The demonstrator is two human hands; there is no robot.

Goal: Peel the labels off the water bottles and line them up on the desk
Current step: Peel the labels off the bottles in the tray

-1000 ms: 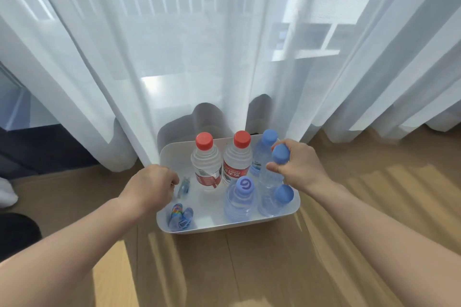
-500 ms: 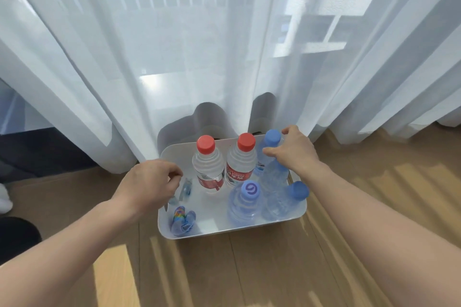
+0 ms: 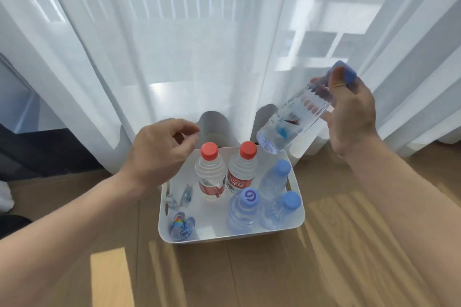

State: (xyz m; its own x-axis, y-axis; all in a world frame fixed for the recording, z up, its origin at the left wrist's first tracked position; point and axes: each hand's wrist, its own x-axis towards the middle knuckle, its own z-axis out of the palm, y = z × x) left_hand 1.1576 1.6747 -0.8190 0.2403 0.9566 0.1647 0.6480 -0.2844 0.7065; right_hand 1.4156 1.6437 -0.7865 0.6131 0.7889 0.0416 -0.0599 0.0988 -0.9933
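Note:
My right hand (image 3: 351, 112) grips a blue-capped water bottle (image 3: 291, 122) by its neck and holds it tilted in the air, above the back right corner of a white bin (image 3: 298, 209). The bottle carries a see-through label with blue and red print. My left hand (image 3: 159, 152) hovers over the bin's back left corner, fingers loosely curled and holding nothing. Inside the bin stand two red-capped bottles (image 3: 210, 174) with red labels and three blue-capped bottles (image 3: 243, 209). Peeled label scraps (image 3: 182, 224) lie on the bin's left side.
The bin sits on a wooden surface (image 3: 249, 274) right against sheer white curtains (image 3: 174, 45) over a window. A dark object (image 3: 15, 222) lies at the far left edge. Sunlit stripes cross the wood in front.
My right hand lifted the blue-capped bottle out of the bin, up and to the right, tilting it. My left hand rose slightly above the bin's left corner.

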